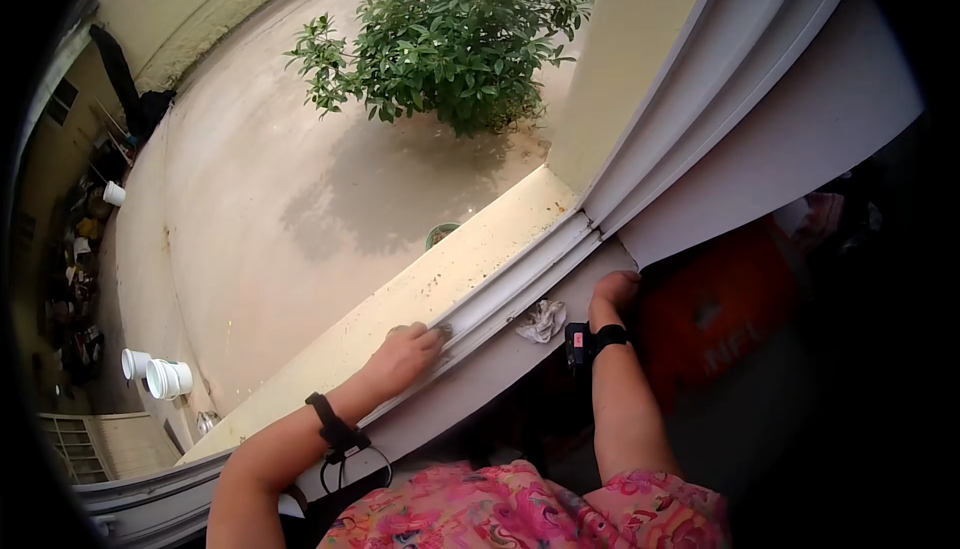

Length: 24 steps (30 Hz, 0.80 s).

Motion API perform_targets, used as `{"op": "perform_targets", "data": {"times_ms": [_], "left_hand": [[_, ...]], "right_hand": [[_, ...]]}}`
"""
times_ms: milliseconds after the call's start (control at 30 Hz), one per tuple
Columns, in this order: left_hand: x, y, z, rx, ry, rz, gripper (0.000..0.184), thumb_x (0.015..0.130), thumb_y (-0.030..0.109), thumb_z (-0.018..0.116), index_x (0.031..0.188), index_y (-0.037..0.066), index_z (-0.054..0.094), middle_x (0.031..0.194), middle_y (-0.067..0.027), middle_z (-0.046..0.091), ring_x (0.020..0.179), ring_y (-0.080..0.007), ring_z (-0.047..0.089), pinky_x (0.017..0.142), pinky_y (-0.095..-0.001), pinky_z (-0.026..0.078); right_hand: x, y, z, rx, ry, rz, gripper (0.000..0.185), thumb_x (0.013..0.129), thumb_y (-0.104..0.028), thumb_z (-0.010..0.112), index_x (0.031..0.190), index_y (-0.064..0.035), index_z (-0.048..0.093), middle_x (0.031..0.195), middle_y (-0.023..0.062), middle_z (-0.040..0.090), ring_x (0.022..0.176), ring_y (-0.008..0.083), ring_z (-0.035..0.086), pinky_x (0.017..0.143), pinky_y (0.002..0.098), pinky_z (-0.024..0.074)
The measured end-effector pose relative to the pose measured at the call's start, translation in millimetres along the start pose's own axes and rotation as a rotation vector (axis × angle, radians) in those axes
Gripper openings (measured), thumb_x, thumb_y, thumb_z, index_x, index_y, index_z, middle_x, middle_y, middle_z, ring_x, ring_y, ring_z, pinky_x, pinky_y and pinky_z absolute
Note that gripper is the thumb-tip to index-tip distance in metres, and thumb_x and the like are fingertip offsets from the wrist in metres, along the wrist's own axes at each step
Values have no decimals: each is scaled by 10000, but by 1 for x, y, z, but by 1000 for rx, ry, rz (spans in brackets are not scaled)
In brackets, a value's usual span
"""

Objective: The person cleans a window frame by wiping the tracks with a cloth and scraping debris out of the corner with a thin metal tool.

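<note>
My left hand (pixel 405 357) is closed over the white window track (pixel 490 299), its fingers curled down on the rail. A small greyish thing shows at its fingertips, too hidden to name. At the inner corner, where the sill meets the side wall, my right hand (pixel 614 292) is curled round the edge of the windowsill (pixel 470 384); its fingertips are in shadow. Between the two hands lies a crumpled, dirty white cloth or tissue (pixel 543 321) on the sill. Dark straps with small devices sit on both wrists.
Outside the track runs a yellow outer ledge (pixel 400 314) with specks of dirt. Beyond are a concrete yard, a leafy bush (pixel 450 44) and white buckets (pixel 168 379). The window frame (pixel 700 89) rises at right. Below the sill is a dark red item (pixel 710 309) with lettering.
</note>
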<state>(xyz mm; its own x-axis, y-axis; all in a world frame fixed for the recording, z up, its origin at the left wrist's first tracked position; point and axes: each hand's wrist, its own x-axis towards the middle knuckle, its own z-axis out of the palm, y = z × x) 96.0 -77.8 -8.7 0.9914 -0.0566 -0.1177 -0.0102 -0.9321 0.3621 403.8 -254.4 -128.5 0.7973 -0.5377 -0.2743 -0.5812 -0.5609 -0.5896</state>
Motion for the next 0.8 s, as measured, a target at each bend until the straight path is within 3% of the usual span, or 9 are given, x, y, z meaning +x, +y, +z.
{"op": "perform_targets", "data": {"times_ms": [67,133,167,233,267,367,600,733,800], "left_hand": [[-25,4,2,1,18,-65,280,710,63,488,972,-9,557,975,-76,536,838,-237,486,726,-304,432],[-44,8,1,-186,235,-177,270,689,3,518,950,22,583,959,-62,572,855,-241,504,741,-308,441],[-53,10,-2,-190,246,-204,270,689,3,518,950,22,583,959,-62,572,855,-241,504,741,-308,441],[-69,13,-11,-175,556,-260,333,635,-45,539,951,51,585,893,-54,589,805,-248,504,727,-320,448],[-78,14,-17,-193,601,-337,333,622,-94,535,917,45,600,896,-66,598,807,-253,511,720,-317,446],[-116,13,-28,-205,692,-474,304,640,-82,536,911,40,600,892,-72,595,809,-250,509,708,-320,443],[-221,19,-34,-301,662,-798,200,703,-41,536,880,24,603,840,-98,598,802,-265,524,714,-330,435],[-263,44,-13,-224,694,-992,183,712,-35,527,872,18,600,819,-108,595,804,-281,526,710,-337,432],[-277,54,0,-125,721,-1060,193,699,-50,518,866,10,593,830,-114,584,807,-295,521,704,-344,431]], "right_hand": [[4,1,1,23,-3,2,541,889,-310,189,956,88,549,967,300,547,919,435,529,841,469,407],[-4,-6,-4,46,-11,1,540,886,-308,186,972,88,544,982,300,541,934,432,523,853,463,401],[-6,-6,-7,74,0,24,541,883,-305,184,988,89,539,997,300,536,949,430,517,865,457,394],[-3,-6,-5,66,-3,25,545,881,-307,180,999,90,533,1016,294,532,969,423,510,878,448,388],[-4,-7,-4,91,13,21,546,881,-307,175,1012,86,530,1039,289,526,984,420,503,879,446,390],[11,3,8,41,16,-84,552,880,-300,173,1016,109,519,1062,295,511,1007,418,490,898,441,375],[36,14,23,43,7,-14,522,868,-253,205,965,131,545,1048,294,522,1007,396,505,897,427,391],[1,-13,-2,70,-59,-37,423,824,-266,409,916,111,576,951,237,584,877,342,579,771,407,474],[55,6,23,-8,-106,-77,419,798,-288,486,889,107,590,912,216,604,834,322,600,730,396,495]]}}
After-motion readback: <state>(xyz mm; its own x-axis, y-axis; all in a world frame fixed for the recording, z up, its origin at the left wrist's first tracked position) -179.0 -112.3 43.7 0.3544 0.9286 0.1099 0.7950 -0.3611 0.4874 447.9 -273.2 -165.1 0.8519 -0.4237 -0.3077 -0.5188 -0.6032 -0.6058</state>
